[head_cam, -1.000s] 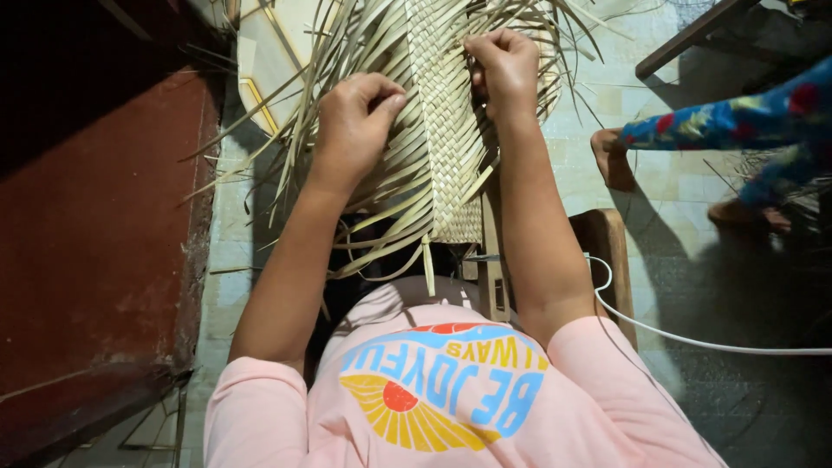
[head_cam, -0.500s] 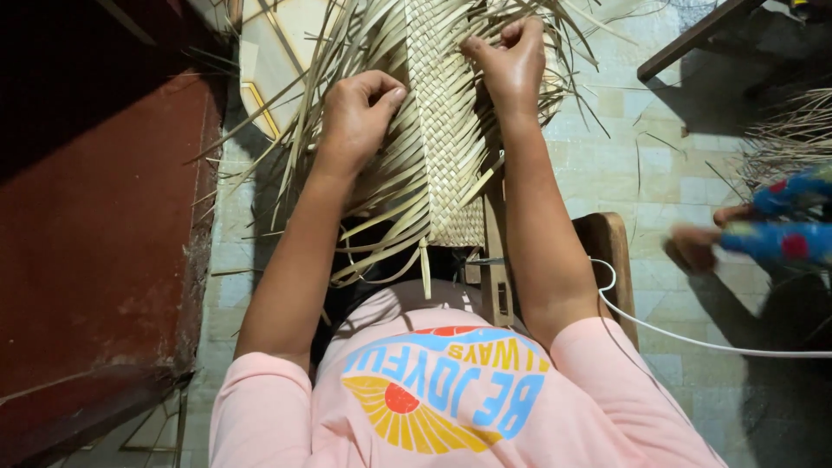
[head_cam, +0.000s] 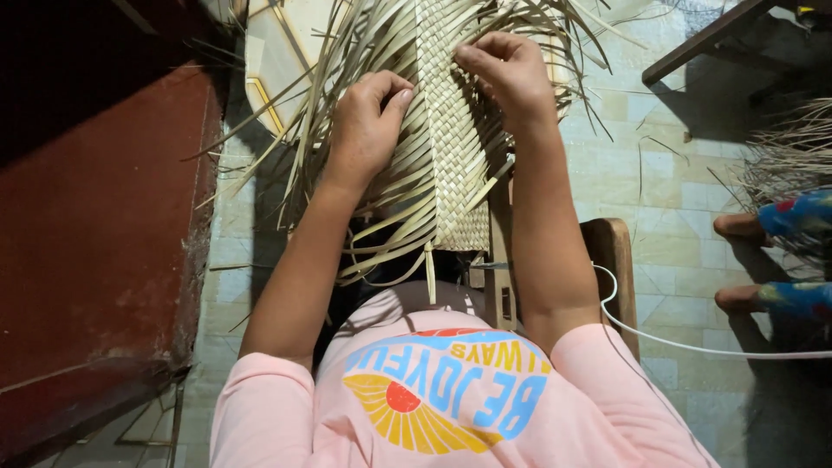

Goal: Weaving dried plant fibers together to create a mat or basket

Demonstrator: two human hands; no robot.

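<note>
A long woven band of pale dried palm leaf (head_cam: pixel 452 165) lies over my lap and runs away from me, with loose strips fanning out on both sides. My left hand (head_cam: pixel 368 121) rests on the left edge of the weave, fingers curled around loose strips there. My right hand (head_cam: pixel 510 74) pinches a strip at the right edge, farther up the band. I wear a pink shirt with a printed sun design.
A dark red wooden wall (head_cam: pixel 95 243) stands on my left. A low wooden stool (head_cam: pixel 614 260) and a white cable (head_cam: pixel 693 347) are at my right. Another person's feet (head_cam: pixel 745 260) and patterned blue trouser legs are at the right edge, near more loose leaf strips (head_cam: pixel 793 152).
My hands have shifted slightly along the weave edges. The other person's feet and arm have moved away toward the right edge.
</note>
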